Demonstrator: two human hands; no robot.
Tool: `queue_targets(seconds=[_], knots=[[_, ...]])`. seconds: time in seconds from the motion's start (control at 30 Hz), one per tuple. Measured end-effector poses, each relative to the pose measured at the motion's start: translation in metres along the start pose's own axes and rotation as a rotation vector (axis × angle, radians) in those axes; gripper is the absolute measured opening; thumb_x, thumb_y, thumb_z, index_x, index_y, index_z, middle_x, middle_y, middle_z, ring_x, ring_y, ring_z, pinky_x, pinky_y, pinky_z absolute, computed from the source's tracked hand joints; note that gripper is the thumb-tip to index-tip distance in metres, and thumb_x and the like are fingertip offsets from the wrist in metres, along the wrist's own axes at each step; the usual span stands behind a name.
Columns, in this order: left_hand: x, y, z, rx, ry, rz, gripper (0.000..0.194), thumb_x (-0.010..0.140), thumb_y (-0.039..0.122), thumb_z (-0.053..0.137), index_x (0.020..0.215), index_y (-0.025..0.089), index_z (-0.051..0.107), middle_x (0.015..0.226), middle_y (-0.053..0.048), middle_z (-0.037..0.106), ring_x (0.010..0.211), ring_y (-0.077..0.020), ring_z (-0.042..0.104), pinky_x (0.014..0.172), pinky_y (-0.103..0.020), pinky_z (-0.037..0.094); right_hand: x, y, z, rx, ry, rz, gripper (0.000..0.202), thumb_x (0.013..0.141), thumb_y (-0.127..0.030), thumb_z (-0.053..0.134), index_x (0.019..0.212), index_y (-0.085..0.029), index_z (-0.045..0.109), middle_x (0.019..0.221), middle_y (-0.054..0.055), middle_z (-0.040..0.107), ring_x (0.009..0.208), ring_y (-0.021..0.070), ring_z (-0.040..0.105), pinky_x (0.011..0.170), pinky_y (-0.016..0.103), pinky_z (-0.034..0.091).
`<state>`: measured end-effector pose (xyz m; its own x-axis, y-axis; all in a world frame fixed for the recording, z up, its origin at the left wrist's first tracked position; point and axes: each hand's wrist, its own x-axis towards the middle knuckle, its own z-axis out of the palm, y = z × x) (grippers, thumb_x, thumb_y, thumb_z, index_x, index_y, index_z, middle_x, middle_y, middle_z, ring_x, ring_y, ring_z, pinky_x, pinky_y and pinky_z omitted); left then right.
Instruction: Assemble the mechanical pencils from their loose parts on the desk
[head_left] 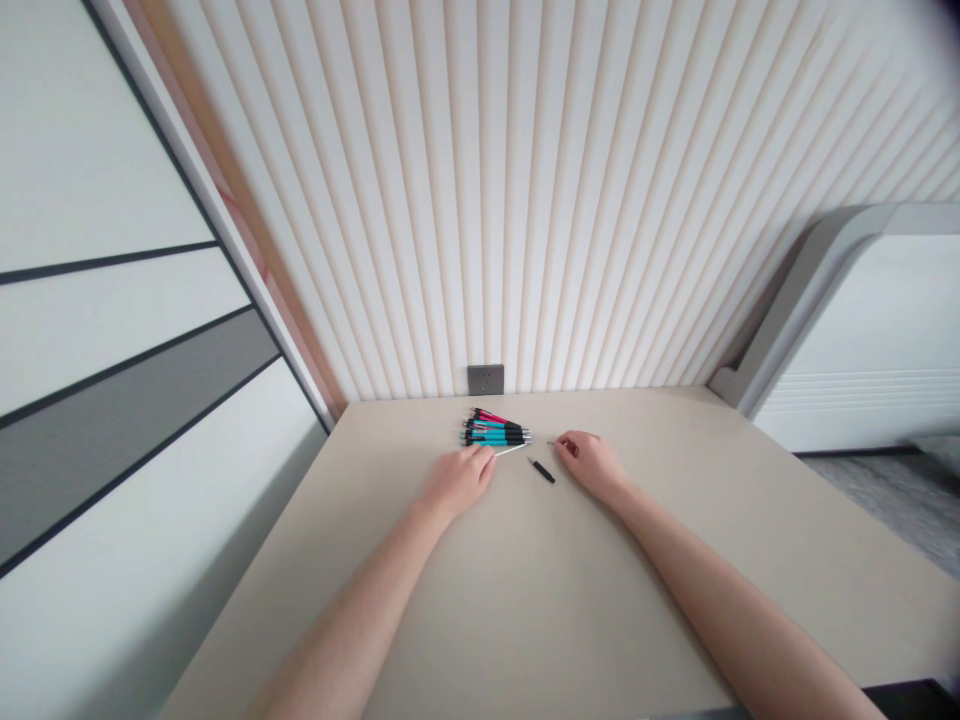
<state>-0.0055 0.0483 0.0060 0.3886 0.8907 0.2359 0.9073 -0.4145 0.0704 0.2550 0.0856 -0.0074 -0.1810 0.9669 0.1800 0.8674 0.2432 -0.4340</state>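
Note:
My left hand point(460, 478) is closed, its fingers pinched on a thin white pen refill point(511, 450) that sticks out to the right. Whether a pen barrel is also inside that hand is hidden. My right hand point(591, 461) is closed near the table top, with a tiny thin dark piece point(551, 442) at its fingertips, too small to name. Between the hands lies a short black pen part point(542, 471) with a pointed tip. Just beyond my left hand several click pens lie side by side, teal pens point(495, 434) in front and a pink pen point(489, 415) behind.
The beige table point(540, 600) reaches back to a ribbed white wall point(495, 200) with a dark socket point(486, 379). A white and grey panelled cabinet point(135, 400) stands at the left. To the right is a grey and white headboard-like piece point(862, 330).

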Motion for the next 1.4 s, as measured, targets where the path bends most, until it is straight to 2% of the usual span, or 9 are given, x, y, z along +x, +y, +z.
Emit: queue_targets(seconds=[0.23,0.43,0.6,0.77,0.97,1.07,1.23,1.4], knots=[[0.000,0.000,0.000,0.014,-0.008,-0.005,0.030,0.100,0.035,0.034,0.092,0.023,0.061,0.091,-0.005,0.071,0.079,-0.0214,0.067,0.066,-0.028,0.043,0.007,0.022,-0.011,-0.059,0.062,0.152,0.024,0.091,-0.031,0.047,0.096,-0.023,0.069,0.091,0.004,0.071,0.083,0.0195,0.062,0.065,0.026,0.037],[0.000,0.000,0.000,0.016,-0.015,-0.003,0.029,0.099,0.034,0.035,0.092,0.023,0.061,0.092,-0.006,0.072,0.078,-0.0216,0.068,0.066,-0.029,0.043,0.008,0.035,-0.011,-0.071,0.055,0.245,0.024,0.090,-0.034,0.049,0.092,-0.023,0.071,0.089,0.005,0.071,0.081,0.0207,0.063,0.061,0.027,0.036],[0.000,0.000,-0.001,0.014,-0.018,0.005,0.029,0.099,0.034,0.035,0.093,0.023,0.062,0.092,-0.006,0.072,0.079,-0.0224,0.068,0.066,-0.029,0.044,0.008,0.033,-0.008,-0.073,0.052,0.259,0.027,0.090,-0.040,0.049,0.092,-0.023,0.070,0.089,0.005,0.071,0.081,0.0211,0.063,0.061,0.027,0.036],[0.000,0.000,-0.001,0.015,-0.023,0.003,0.030,0.099,0.033,0.035,0.092,0.023,0.062,0.092,-0.006,0.072,0.078,-0.0235,0.068,0.066,-0.030,0.045,0.007,0.032,-0.008,-0.071,0.058,0.247,0.033,0.089,-0.044,0.049,0.107,-0.022,0.067,0.087,0.005,0.071,0.081,0.0205,0.064,0.061,0.027,0.037],[0.000,0.001,-0.001,0.017,-0.028,-0.003,0.030,0.099,0.034,0.035,0.093,0.023,0.063,0.092,-0.006,0.072,0.078,-0.0222,0.068,0.067,-0.030,0.045,0.008,0.032,-0.008,-0.076,0.075,0.242,0.032,0.090,-0.043,0.048,0.104,-0.022,0.067,0.086,0.004,0.070,0.080,0.0208,0.063,0.062,0.028,0.037],[0.000,0.001,-0.001,0.021,-0.027,-0.006,0.029,0.099,0.034,0.036,0.093,0.023,0.063,0.092,-0.006,0.072,0.078,-0.0217,0.068,0.066,-0.029,0.045,0.006,0.024,-0.010,-0.078,0.100,0.187,0.028,0.092,-0.039,0.046,0.100,-0.022,0.068,0.088,0.004,0.069,0.082,0.0197,0.062,0.067,0.028,0.039],[0.000,0.002,-0.003,0.019,-0.019,-0.001,0.030,0.099,0.033,0.035,0.092,0.023,0.062,0.091,-0.005,0.071,0.079,-0.0215,0.068,0.066,-0.029,0.045,-0.006,-0.009,-0.005,-0.055,0.124,-0.106,0.028,0.095,-0.035,0.044,0.088,-0.022,0.068,0.085,0.003,0.068,0.084,0.0175,0.061,0.078,0.029,0.039],[0.000,0.003,-0.005,0.007,-0.015,0.023,0.029,0.099,0.032,0.035,0.094,0.023,0.062,0.093,-0.005,0.071,0.081,-0.0207,0.067,0.066,-0.029,0.046,-0.021,-0.040,0.007,-0.014,0.110,-0.249,0.024,0.096,-0.036,0.047,0.100,-0.023,0.067,0.089,0.004,0.067,0.086,0.0187,0.060,0.081,0.031,0.040]])
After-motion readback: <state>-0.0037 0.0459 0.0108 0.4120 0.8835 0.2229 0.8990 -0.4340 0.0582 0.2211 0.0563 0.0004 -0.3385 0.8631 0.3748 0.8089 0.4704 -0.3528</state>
